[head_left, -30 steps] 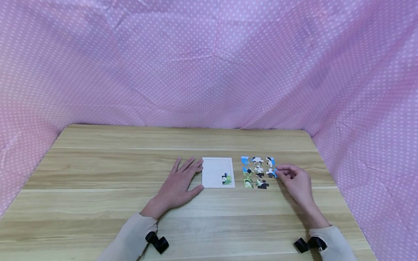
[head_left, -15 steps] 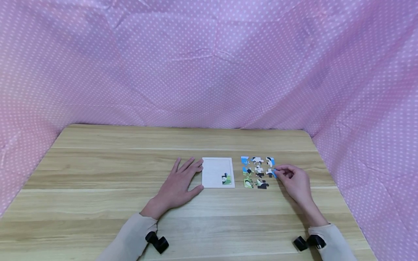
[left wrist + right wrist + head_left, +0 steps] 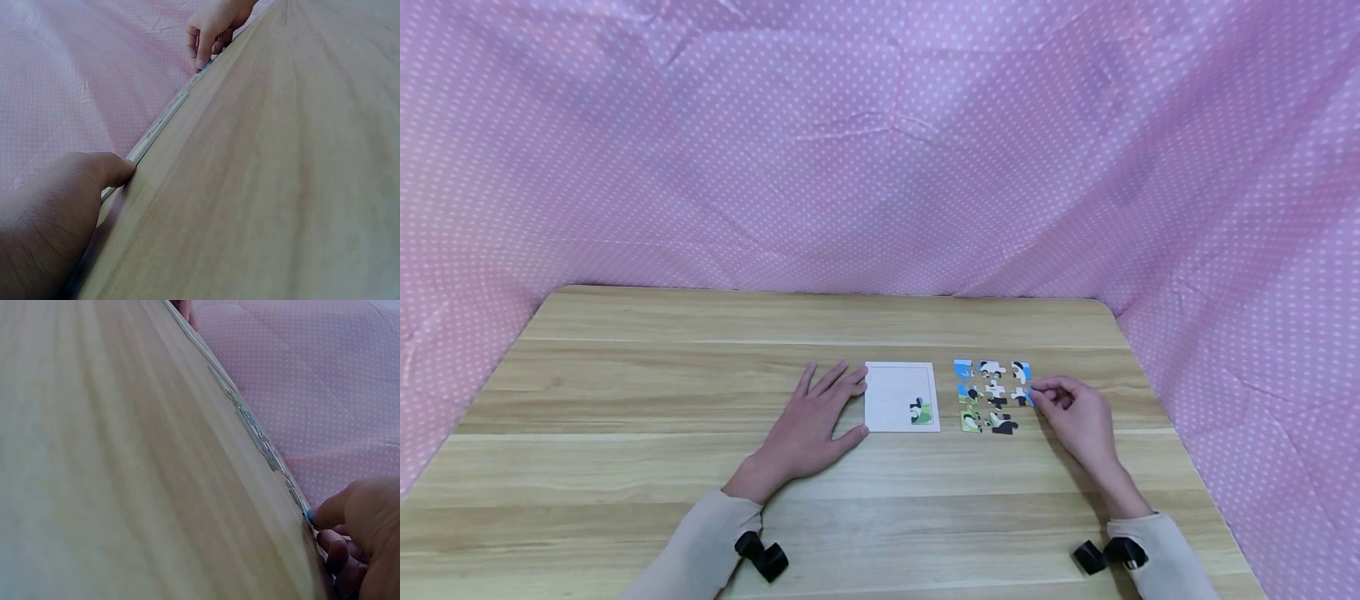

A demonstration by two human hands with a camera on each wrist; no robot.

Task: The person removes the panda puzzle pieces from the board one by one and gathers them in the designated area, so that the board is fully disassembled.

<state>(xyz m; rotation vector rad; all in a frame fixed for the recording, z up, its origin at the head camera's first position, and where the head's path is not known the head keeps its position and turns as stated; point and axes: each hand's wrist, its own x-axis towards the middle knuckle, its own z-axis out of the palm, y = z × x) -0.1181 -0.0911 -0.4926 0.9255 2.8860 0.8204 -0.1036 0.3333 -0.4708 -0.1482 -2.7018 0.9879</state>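
My left hand [image 3: 808, 429] lies flat with spread fingers, its thumb and fingertips touching the left edge of a white square puzzle board [image 3: 891, 392]. One green panda puzzle piece [image 3: 920, 412] sits in the board's lower right corner. To the right of the board, several loose panda pieces lie in rough rows. My right hand [image 3: 1082, 421] pinches a blue, white and black puzzle piece [image 3: 1020, 397] at the right end of the middle row, thumb and index finger on its blue edge. In the right wrist view the pieces appear nearly edge-on beside my right hand [image 3: 356, 531].
All of this lies on a wooden table [image 3: 880, 517]. A pink dotted cloth [image 3: 880, 150] hangs behind the table and along both sides. Black wrist devices sit on both sleeves.
My right hand has shifted very slightly left, and the piece's blue edge has moved a little with it. My left hand and the board stay where they were.
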